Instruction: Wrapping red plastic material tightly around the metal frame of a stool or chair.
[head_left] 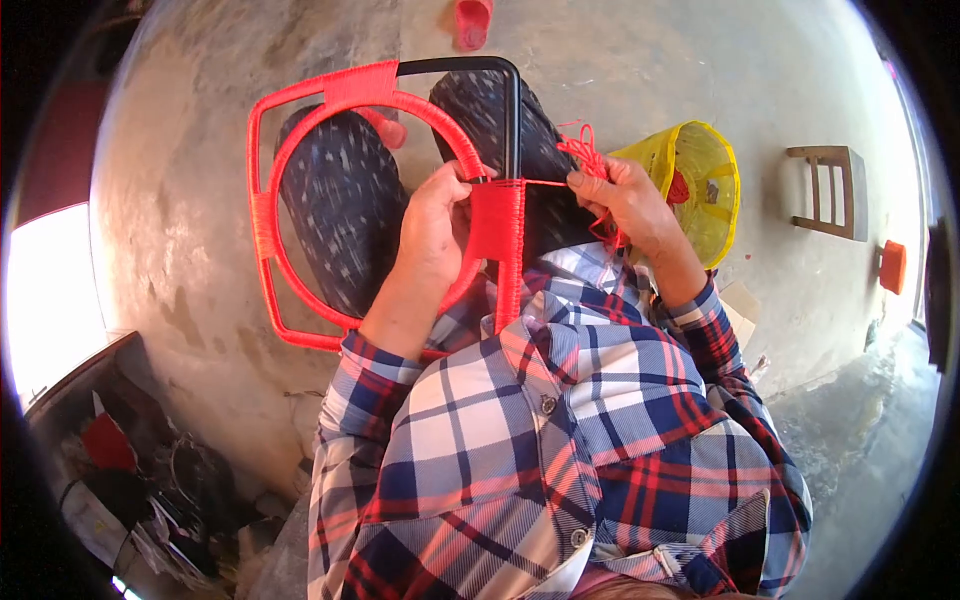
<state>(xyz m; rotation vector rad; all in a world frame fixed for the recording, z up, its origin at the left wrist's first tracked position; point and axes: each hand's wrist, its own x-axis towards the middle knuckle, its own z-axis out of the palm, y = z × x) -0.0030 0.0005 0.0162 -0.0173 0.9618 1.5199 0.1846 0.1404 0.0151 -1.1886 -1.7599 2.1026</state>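
A squarish frame (262,225) with a round ring inside rests over my lap. Red cord wraps most of it, while black bare tube (514,120) shows at the top right corner. My left hand (437,215) closes on the ring's right side, thumb beside the wrapped band (497,222) joining ring and outer frame. From that band a strand of cord runs taut to my right hand (635,200). There my fingers pinch a loose bundle of red cord (585,150), its loops hanging above and below the hand.
A yellow bucket-like container (738,180) with red cord inside stands right of my knee. Farther right are a small wooden stool (852,195) and an orange-red object (893,267). A red slipper (473,22) lies ahead. Mixed clutter (170,500) fills the lower left.
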